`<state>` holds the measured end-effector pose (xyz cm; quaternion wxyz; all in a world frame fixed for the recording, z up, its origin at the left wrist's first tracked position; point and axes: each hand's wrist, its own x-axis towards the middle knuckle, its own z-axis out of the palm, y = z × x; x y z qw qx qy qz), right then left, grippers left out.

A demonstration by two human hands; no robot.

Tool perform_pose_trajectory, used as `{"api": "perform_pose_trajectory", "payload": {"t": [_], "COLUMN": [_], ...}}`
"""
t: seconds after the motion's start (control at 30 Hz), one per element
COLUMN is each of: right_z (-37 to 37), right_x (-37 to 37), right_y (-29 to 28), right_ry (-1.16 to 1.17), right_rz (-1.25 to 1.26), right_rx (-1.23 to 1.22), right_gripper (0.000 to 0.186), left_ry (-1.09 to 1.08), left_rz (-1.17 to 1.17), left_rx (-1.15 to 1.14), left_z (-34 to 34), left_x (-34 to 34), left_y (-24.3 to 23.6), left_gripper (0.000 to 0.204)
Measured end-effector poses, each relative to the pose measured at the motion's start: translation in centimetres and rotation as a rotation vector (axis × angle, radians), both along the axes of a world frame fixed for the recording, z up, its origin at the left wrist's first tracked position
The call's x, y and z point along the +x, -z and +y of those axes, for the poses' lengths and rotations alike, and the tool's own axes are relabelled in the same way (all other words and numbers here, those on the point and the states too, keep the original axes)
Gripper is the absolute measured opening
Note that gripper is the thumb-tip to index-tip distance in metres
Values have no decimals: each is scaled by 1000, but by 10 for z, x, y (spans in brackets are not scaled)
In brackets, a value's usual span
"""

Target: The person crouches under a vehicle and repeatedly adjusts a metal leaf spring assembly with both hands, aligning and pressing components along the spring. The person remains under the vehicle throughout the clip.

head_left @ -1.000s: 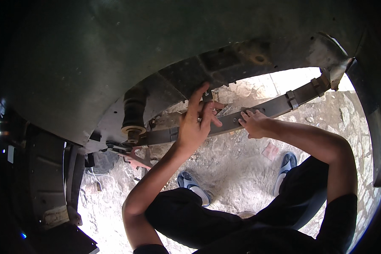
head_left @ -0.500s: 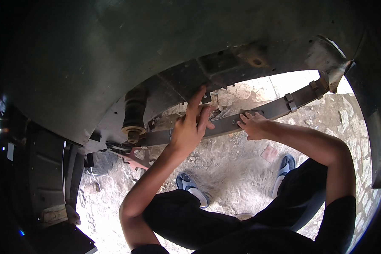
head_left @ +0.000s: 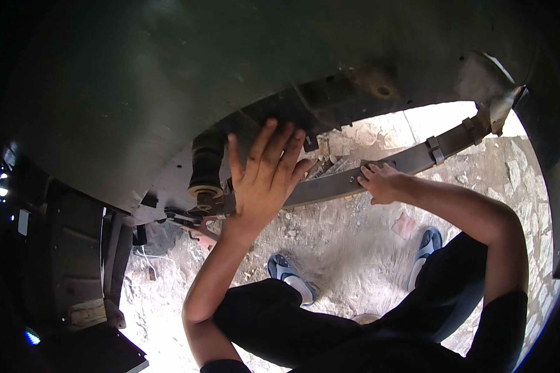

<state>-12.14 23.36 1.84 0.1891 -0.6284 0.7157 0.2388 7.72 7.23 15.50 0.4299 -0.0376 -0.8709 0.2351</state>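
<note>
Fingers (head_left: 274, 146) of the left hand (head_left: 262, 180): 5, spread wide and pointing up, back of the hand toward the camera, holding nothing; the palm faced the leaf spring (head_left: 379, 171), contact hidden behind the hand. Fingers (head_left: 368, 173) of the right hand (head_left: 379, 183): curled narrow over the lower edge of the same spring, thumb side against its face, gripping it.

Leaf spring: 1 long, flat, dark metal stack, just under the vehicle underbody (head_left: 168, 93). Long axis ran from lower left to upper right, the left end behind the left hand, the right end rising toward a bracket (head_left: 494, 93) at the upper right. 1 clamp band (head_left: 435, 149) wrapped the leaves, to the right of the right hand.

Rubber bump stop (head_left: 205, 168): 1, dark, upright, just left of the left hand, hanging from the underbody.

Dark trousers (head_left: 330, 323): person's own, knees bent, below both forearms.

Sandals: 2, blue and white, 1 (head_left: 289, 276) below the left hand, 1 (head_left: 426, 245) below the right forearm, both on the stony ground (head_left: 354, 236).

Reddish scrap (head_left: 406, 225): 1, flat on the ground between the sandals.
</note>
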Motion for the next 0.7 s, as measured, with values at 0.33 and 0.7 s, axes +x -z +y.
{"api": "perform_pose_trajectory", "payload": {"t": [0.33, 0.7], "right_z": [3, 4], "right_x": [-4, -3], "right_y": [8, 3], "right_ry": [-30, -22], "right_rz": [12, -3], "right_rx": [-41, -53], "right_gripper": [83, 81], "left_ry": [-14, 44], "left_rz": [104, 182], "left_rx": [-24, 56], "left_z": [-7, -9], "left_x": [-18, -24], "left_y": [16, 20], "left_gripper": [51, 43]}}
